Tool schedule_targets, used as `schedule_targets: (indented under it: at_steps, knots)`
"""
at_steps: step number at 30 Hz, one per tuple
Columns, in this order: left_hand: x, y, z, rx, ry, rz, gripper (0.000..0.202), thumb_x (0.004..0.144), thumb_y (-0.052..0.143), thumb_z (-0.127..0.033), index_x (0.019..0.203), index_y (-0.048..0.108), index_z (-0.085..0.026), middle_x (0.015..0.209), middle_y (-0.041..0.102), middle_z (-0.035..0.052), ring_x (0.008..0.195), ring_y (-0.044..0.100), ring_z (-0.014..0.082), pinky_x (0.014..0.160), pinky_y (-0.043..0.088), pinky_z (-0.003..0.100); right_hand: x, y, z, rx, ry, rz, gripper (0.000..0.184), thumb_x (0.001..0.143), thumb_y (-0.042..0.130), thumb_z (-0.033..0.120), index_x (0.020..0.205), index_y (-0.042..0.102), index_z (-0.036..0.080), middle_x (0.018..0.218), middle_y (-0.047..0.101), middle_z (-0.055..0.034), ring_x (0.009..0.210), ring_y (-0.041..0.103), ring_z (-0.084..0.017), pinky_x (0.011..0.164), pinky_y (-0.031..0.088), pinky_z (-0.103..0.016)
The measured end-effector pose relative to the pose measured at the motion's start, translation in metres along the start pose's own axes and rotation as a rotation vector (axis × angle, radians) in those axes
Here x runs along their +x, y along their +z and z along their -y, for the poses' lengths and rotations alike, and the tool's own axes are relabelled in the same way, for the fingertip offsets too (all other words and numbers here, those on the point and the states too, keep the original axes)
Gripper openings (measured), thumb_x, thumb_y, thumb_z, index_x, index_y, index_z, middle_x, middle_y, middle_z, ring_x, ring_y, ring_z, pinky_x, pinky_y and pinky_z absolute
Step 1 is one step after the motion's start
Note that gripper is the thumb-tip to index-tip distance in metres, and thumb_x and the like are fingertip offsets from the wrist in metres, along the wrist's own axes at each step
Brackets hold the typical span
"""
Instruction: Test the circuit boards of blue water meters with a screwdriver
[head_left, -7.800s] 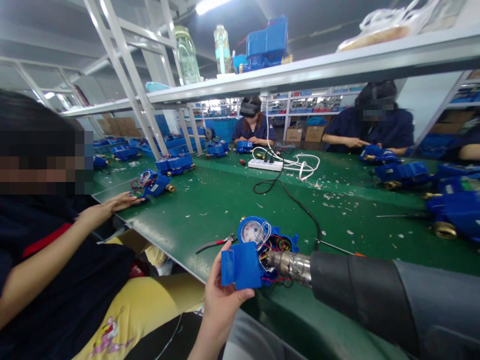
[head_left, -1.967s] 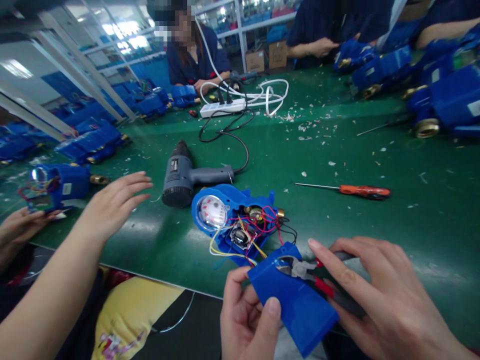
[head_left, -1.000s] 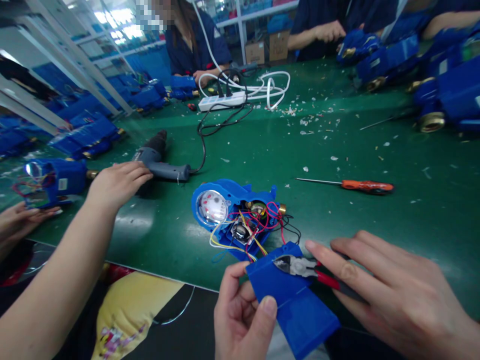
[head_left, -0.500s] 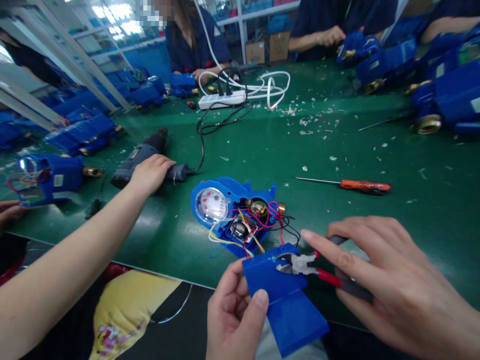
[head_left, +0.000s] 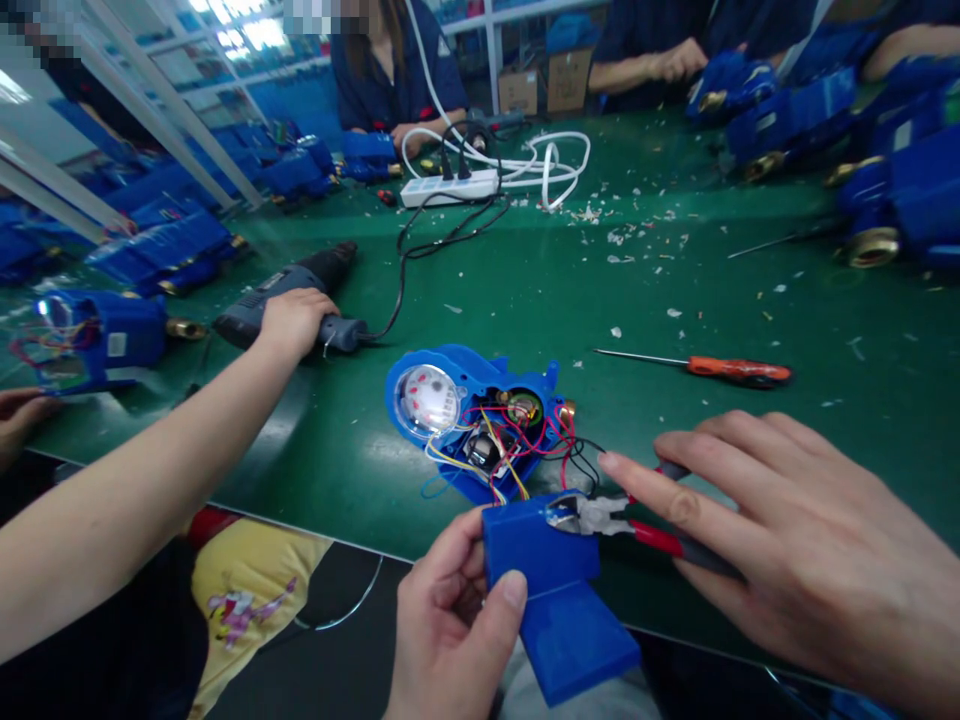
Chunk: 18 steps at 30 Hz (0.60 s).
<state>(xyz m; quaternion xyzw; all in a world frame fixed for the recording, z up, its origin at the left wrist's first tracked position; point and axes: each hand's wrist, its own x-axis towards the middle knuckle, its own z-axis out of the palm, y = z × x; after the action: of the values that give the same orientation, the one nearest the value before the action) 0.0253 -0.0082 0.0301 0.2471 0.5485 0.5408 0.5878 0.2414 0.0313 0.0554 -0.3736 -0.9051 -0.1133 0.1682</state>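
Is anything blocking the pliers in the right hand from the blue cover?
Nothing visible: the pliers in the right hand overlap the blue cover near its upper right corner in view; black wires loop beyond.

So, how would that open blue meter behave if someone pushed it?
The meter probably wouldn't roll, as its outline is broad and uneven. Its brass fitting hints at some weight. The loose wires look thin and floppy, so they might snag.
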Motion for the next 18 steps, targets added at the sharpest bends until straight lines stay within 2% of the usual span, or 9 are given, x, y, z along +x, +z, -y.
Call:
schedule_targets:
  at_steps: [6, 9, 11, 14, 18]
  knots:
    - [0.001, 0.001, -0.001, 0.01, -0.023, 0.038, 0.034, 0.06, 0.088, -0.033, 0.089, 0.077, -0.018, 0.066, 0.075, 0.0025, 0.058, 0.067, 0.0117, 0.054, 0.051, 0.014, -0.004, 0.002, 0.001, 0.016, 0.025, -0.032, 0.034, 0.09, 0.049, 0.012, 0.123, 0.057, 0.016, 0.096, 0.06, -0.0076, 0.082, 0.051, -0.023, 0.069, 0.04, -0.033]
    - [0.0, 0.001, -0.001, 0.025, -0.058, 0.04, 0.037, 0.059, 0.089, -0.037, 0.088, 0.077, -0.018, 0.067, 0.075, 0.0027, 0.058, 0.066, 0.0112, 0.055, 0.051, 0.014, -0.004, 0.003, 0.004, 0.058, 0.059, -0.039, 0.033, 0.09, 0.048, 0.012, 0.122, 0.057, 0.016, 0.092, 0.06, -0.005, 0.078, 0.053, -0.019, 0.064, 0.041, -0.03]
    - [0.0, 0.0, -0.001, 0.008, -0.087, 0.036, 0.038, 0.058, 0.089, -0.038, 0.089, 0.076, -0.018, 0.067, 0.074, 0.0025, 0.058, 0.066, 0.011, 0.056, 0.051, 0.014, -0.003, 0.002, 0.005, 0.164, 0.143, -0.042, 0.035, 0.092, 0.045, 0.013, 0.125, 0.054, 0.017, 0.098, 0.06, -0.0047, 0.082, 0.055, -0.017, 0.064, 0.043, -0.028]
    - [0.001, 0.001, -0.001, -0.037, -0.113, 0.013, 0.039, 0.056, 0.09, -0.037, 0.087, 0.076, -0.018, 0.067, 0.074, 0.0017, 0.057, 0.065, 0.0099, 0.055, 0.051, 0.014, -0.005, 0.0, 0.007, 0.321, 0.295, -0.036, 0.041, 0.094, 0.041, 0.015, 0.135, 0.047, 0.019, 0.116, 0.057, -0.0047, 0.099, 0.056, -0.014, 0.076, 0.046, -0.023]
    - [0.001, 0.002, 0.0, -0.089, -0.141, -0.01, 0.041, 0.052, 0.092, -0.036, 0.085, 0.076, -0.018, 0.066, 0.074, 0.0008, 0.057, 0.065, 0.0103, 0.055, 0.051, 0.014, -0.014, -0.002, 0.007, 0.278, 0.336, -0.016, 0.045, 0.094, 0.043, 0.019, 0.139, 0.047, 0.021, 0.122, 0.052, -0.0053, 0.106, 0.054, -0.017, 0.082, 0.046, -0.027]
